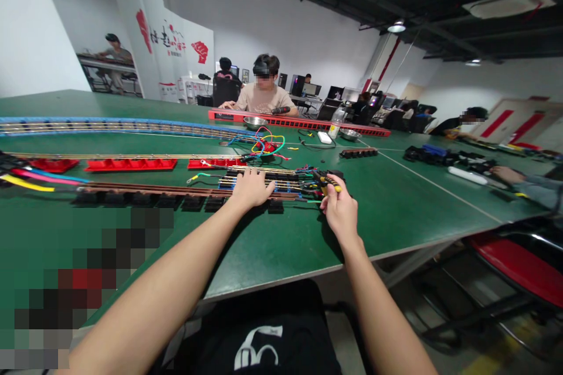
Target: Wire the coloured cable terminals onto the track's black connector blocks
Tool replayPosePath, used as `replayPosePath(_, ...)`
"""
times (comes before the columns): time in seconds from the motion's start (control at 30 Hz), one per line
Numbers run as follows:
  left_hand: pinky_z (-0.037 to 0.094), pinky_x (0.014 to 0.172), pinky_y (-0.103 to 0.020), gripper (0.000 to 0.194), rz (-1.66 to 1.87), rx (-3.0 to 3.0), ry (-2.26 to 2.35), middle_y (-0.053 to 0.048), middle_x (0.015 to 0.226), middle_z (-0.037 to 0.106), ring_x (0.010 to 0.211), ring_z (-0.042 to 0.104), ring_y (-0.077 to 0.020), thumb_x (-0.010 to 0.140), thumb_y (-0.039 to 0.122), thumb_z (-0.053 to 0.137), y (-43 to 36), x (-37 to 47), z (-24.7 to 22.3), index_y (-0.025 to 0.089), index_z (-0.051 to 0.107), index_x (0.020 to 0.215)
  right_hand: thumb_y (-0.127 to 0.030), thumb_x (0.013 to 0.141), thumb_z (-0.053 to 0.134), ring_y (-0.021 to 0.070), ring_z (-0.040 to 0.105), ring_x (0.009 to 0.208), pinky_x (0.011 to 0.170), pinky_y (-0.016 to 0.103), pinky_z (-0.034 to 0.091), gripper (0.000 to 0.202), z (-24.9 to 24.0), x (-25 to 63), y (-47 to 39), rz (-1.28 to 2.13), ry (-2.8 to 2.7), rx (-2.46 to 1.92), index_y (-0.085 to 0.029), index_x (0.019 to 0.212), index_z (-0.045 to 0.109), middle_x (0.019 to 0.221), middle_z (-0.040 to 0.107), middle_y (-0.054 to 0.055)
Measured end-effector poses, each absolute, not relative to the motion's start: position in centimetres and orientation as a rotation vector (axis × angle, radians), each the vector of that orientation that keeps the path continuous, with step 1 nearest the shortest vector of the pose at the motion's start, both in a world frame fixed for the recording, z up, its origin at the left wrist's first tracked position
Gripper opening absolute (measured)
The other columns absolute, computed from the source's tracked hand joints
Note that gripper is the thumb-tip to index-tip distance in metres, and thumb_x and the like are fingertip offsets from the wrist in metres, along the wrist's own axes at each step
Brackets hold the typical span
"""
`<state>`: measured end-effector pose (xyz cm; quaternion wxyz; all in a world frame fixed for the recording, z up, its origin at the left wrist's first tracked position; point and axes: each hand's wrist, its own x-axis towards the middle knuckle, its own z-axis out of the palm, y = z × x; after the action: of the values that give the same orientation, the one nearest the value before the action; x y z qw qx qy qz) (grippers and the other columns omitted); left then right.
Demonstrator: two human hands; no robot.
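Your left hand [253, 189] lies palm down, thumb out, across the rods [176, 189], grasping nothing visible. Rods' long axis: left-right before you. Your right hand [342, 206], nearer their right-end wires [308, 171], curls around a yellow-black tool [326, 182]; tip contact unclear.

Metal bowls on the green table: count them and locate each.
2: one metal bowl stands near the long red rail, left of the clear bottle; the other bowl is just right of that bottle. Others could be hidden.
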<state>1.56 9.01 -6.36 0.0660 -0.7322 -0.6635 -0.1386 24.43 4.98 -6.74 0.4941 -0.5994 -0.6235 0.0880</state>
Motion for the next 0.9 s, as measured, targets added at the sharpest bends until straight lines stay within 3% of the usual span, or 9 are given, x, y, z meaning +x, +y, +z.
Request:
replayPosePath(0.07,0.040,0.098,-0.048,0.060,-0.419,-2.213,-2.006,-0.019,0.133,0.055,0.127,0.045,-0.0338,0.092,0.053,0.028,9.0,1.6,-6.3,0.013,0.056,0.127,-0.050,0.095,0.038,0.0144,0.060,0.047,0.053,0.023,0.044,0.047,-6.1,24.4,3.9,0.158,-1.492,-1.451,-0.023,0.126,0.058,0.050,0.059,-0.003)
replayPosePath(0.27,0.039,0.099,-0.049,0.060,-0.437,-2.228,-2.011,-0.019,0.136,0.053,0.128,0.044,-0.0344,0.092,0.053,0.030,9.0,1.5,-6.3,0.013,0.056,0.127,-0.061,0.092,0.040,0.0119,0.047,0.033,0.037,0.021,0.038,0.055,-5.2,25.7,-1.4,0.448,-1.376,-1.264,-0.019,0.124,0.056,0.045,0.053,-0.005)
replayPosePath(0.5,0.040,0.098,-0.048,0.059,-0.426,-2.224,-2.002,-0.019,0.131,0.056,0.125,0.046,-0.0333,0.092,0.054,0.029,9.0,1.5,-6.4,0.015,0.058,0.125,-0.066,0.089,0.044,0.0091,0.040,0.031,0.032,0.018,0.033,0.057,-5.4,27.3,-3.7,0.685,-1.334,-1.281,-0.020,0.121,0.055,0.042,0.049,-0.007)
replayPosePath(0.73,0.043,0.095,-0.047,0.059,-0.400,-2.210,-1.962,-0.019,0.129,0.057,0.124,0.047,-0.0336,0.093,0.053,0.028,9.0,1.5,-6.3,0.014,0.059,0.124,-0.068,0.088,0.043,0.0089,0.041,0.031,0.033,0.017,0.031,0.059,-6.3,27.5,-2.7,0.718,-1.335,-1.288,-0.020,0.120,0.056,0.043,0.050,-0.007)
replayPosePath(0.9,0.043,0.095,-0.046,0.058,-0.389,-2.216,-1.971,-0.018,0.129,0.057,0.124,0.048,-0.0330,0.092,0.053,0.028,9.0,1.5,-6.3,0.016,0.059,0.124,-0.068,0.086,0.046,0.0119,0.047,0.037,0.039,0.022,0.038,0.061,-7.5,27.7,-1.6,0.758,-1.347,-1.239,-0.019,0.121,0.055,0.045,0.052,-0.005)
